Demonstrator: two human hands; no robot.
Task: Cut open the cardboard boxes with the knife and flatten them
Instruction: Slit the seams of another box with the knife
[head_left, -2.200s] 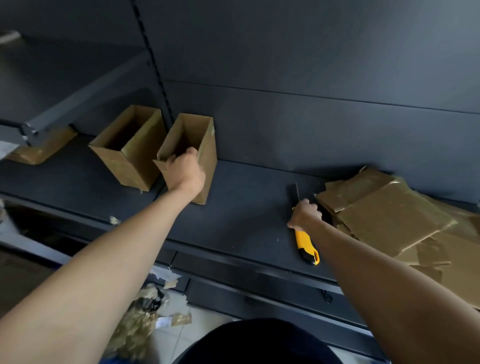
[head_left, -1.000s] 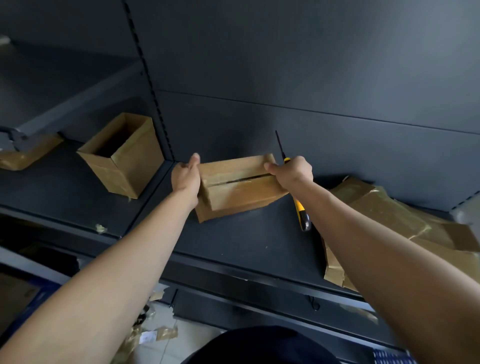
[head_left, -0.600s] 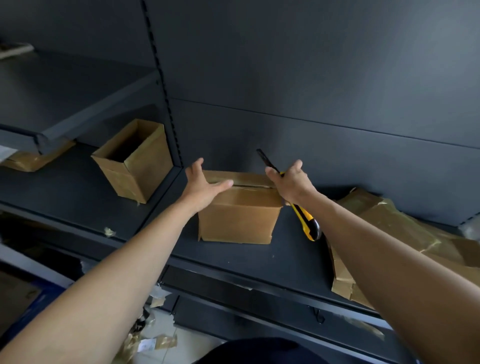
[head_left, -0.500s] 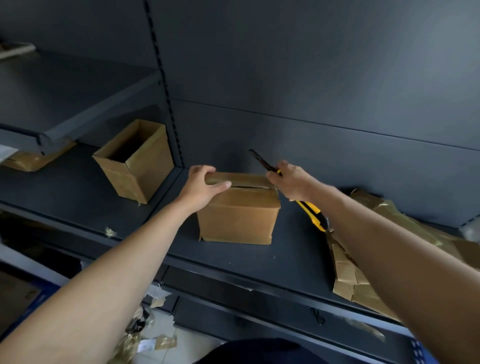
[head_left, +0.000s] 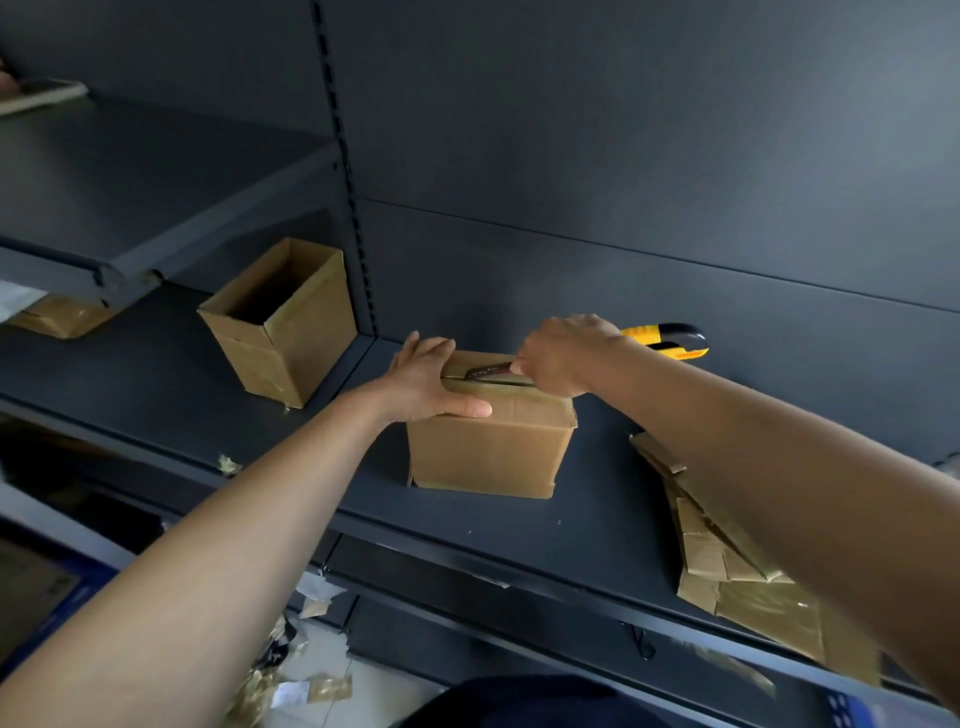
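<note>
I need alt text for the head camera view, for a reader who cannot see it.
A person's right hand draws a yellow knife along the top seam of a closed cardboard box on a dark shelf, while the left hand steadies it. An open box stands at left; flattened cardboard lies at right.

On the shelf (head_left: 519, 525), a closed box (head_left: 488, 447) sits between an open box (head_left: 283, 332) left and flattened cardboard (head_left: 727, 566) right.

We note a closed brown cardboard box (head_left: 488, 449) upright on the dark shelf (head_left: 571, 525), its top seam facing up. The knife (head_left: 662, 340), yellow and black, lies with its blade (head_left: 485, 371) along that seam. Far left stands an open-topped box (head_left: 283, 322), tilted. At right lies a stack of flattened cardboard (head_left: 737, 577).
</note>
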